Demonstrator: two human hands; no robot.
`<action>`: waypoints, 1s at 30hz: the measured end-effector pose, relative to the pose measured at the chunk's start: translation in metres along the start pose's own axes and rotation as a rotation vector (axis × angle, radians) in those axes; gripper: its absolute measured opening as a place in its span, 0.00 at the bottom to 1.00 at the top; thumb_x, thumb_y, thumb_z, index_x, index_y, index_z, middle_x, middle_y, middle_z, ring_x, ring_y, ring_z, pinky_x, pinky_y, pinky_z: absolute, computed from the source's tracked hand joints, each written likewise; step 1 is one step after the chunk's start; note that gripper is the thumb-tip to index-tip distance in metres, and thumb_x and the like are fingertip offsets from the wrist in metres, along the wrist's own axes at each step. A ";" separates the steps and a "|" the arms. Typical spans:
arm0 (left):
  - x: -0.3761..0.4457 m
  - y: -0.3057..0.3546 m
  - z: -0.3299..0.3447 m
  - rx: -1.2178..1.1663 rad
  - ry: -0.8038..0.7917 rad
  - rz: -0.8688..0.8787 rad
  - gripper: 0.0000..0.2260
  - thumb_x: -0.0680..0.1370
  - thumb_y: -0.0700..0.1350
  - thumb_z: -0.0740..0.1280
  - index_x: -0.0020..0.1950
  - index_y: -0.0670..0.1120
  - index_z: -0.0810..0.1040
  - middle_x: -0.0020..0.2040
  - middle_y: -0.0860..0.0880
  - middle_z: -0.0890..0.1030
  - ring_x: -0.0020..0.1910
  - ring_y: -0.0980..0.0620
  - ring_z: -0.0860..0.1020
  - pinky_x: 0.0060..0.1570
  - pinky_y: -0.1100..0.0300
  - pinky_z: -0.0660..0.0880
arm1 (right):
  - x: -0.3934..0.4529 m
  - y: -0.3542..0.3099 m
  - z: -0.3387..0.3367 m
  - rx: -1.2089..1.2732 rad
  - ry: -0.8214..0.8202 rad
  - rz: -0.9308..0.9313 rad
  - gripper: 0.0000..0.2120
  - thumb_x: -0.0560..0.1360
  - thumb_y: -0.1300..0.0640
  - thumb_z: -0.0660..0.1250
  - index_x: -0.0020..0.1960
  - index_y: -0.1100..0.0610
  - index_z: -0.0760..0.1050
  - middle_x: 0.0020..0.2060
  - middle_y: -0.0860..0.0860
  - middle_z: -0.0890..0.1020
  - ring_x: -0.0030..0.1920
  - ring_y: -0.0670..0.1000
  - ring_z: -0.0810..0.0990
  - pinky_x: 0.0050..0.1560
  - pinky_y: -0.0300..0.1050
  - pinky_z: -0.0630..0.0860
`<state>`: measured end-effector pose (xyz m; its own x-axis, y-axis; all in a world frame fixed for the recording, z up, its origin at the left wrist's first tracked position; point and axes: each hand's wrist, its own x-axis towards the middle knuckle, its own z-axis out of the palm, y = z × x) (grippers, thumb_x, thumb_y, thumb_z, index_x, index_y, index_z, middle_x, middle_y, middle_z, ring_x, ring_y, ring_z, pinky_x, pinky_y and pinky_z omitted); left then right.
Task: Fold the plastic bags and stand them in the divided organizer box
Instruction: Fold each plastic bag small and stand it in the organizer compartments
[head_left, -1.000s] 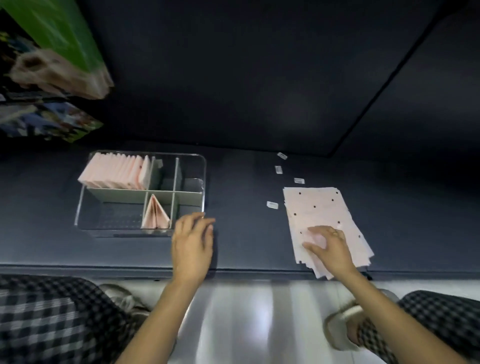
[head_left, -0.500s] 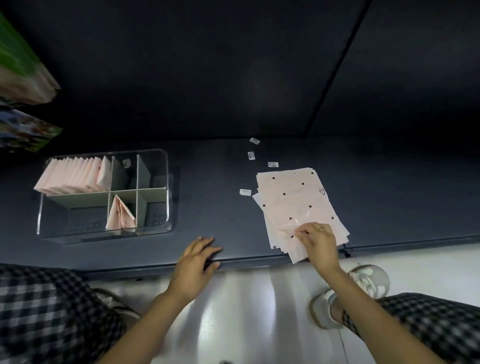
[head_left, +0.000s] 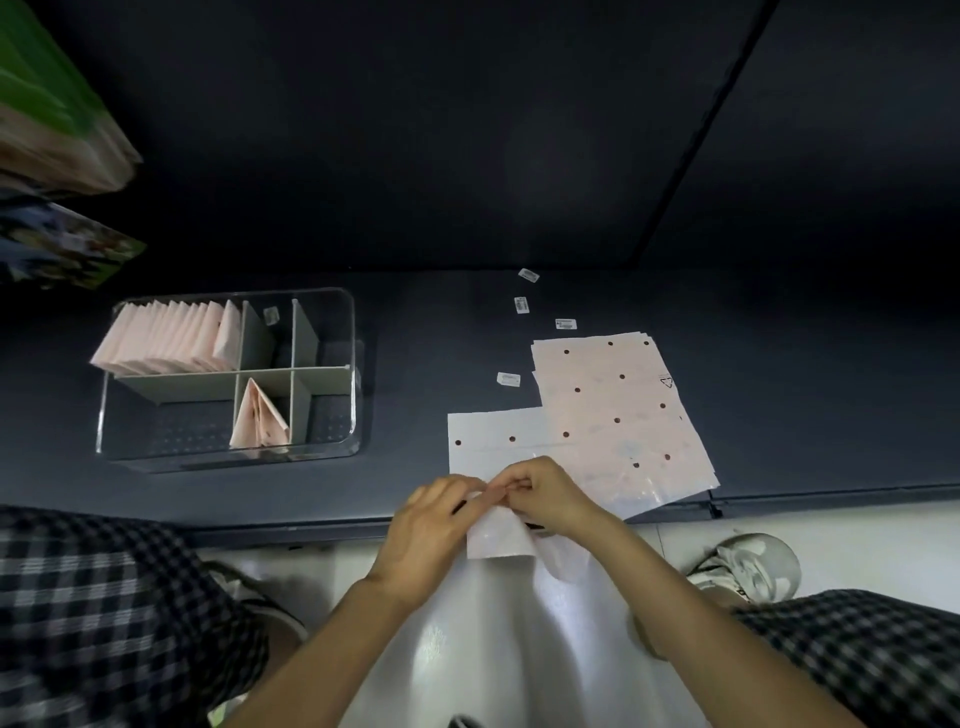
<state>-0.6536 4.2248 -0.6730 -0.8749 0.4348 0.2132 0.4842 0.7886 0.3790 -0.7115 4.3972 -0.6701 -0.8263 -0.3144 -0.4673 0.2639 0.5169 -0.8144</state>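
left hand (head_left: 428, 530) and right hand (head_left: 545, 496), fingertips together, pinching near edge of one pale pink dotted plastic bag (head_left: 498, 447) at dark shelf (head_left: 415, 364) front, beside bag stack (head_left: 618, 405); clear divided organizer box (head_left: 332, 447) well left.

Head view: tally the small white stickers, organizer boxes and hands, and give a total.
Small white stickers: 5
Organizer box: 1
Hands: 2, left hand and right hand, both pinching one plastic bag
Total: 8
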 end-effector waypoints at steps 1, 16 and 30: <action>0.000 -0.002 0.000 -0.022 0.013 -0.015 0.30 0.59 0.29 0.73 0.58 0.48 0.81 0.48 0.51 0.82 0.44 0.49 0.81 0.41 0.60 0.77 | 0.002 -0.002 0.000 0.015 -0.041 0.015 0.06 0.74 0.67 0.66 0.47 0.65 0.82 0.40 0.60 0.83 0.38 0.51 0.76 0.40 0.40 0.72; 0.026 -0.033 0.017 -0.791 0.013 -0.961 0.13 0.78 0.42 0.66 0.33 0.43 0.70 0.29 0.40 0.74 0.33 0.47 0.69 0.40 0.53 0.72 | -0.002 0.030 -0.070 0.371 -0.048 0.140 0.28 0.69 0.35 0.61 0.61 0.53 0.76 0.55 0.50 0.82 0.56 0.46 0.80 0.54 0.41 0.78; 0.017 -0.017 0.010 -0.317 0.279 -0.780 0.14 0.76 0.41 0.67 0.61 0.46 0.74 0.52 0.49 0.75 0.51 0.48 0.73 0.47 0.53 0.73 | 0.031 0.031 -0.031 0.002 0.444 0.157 0.09 0.74 0.55 0.69 0.37 0.57 0.78 0.30 0.46 0.76 0.36 0.49 0.73 0.39 0.39 0.68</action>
<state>-0.6765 4.2228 -0.6852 -0.9437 -0.3306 -0.0135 -0.2350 0.6409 0.7307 -0.7448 4.4280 -0.6993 -0.9090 0.1389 -0.3930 0.4036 0.5289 -0.7465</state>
